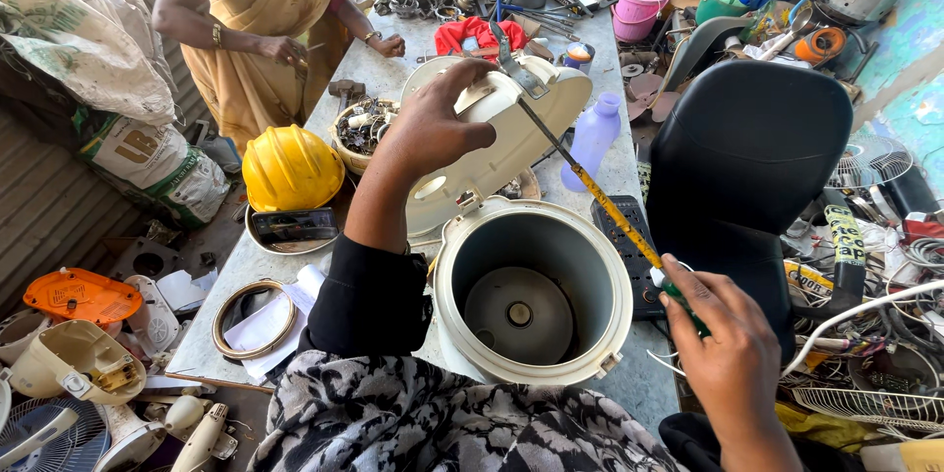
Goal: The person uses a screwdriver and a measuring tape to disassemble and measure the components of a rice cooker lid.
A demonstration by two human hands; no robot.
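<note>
The left hand [433,128] lies palm-down on the raised lid [497,138] of a cream rice cooker [536,290], fingers curled over the lid's upper edge and thumb spread along its inner face, clasping it and holding it tilted open. Just below that wrist the cooker's round body stands on the table [383,74], its pot cavity bare and the heating plate showing at the bottom.

The right hand [723,339] sits at the cooker's right rim, fingers closed around the green handle of a long screwdriver [605,202]. The yellow and black shaft runs up and left from this fist, and its dark tip meets the metal hinge bracket [511,64] at the top of the lid, close beside the left hand's fingertips.

Left of the left forearm rests a yellow hard hat [290,167], with a small bowl of metal parts [364,128] just above it. A lilac plastic bottle [593,138] stands right of the lid, touching the shaft's line in view. Another person in a yellow garment [265,29] stands at the table's far left.
</note>
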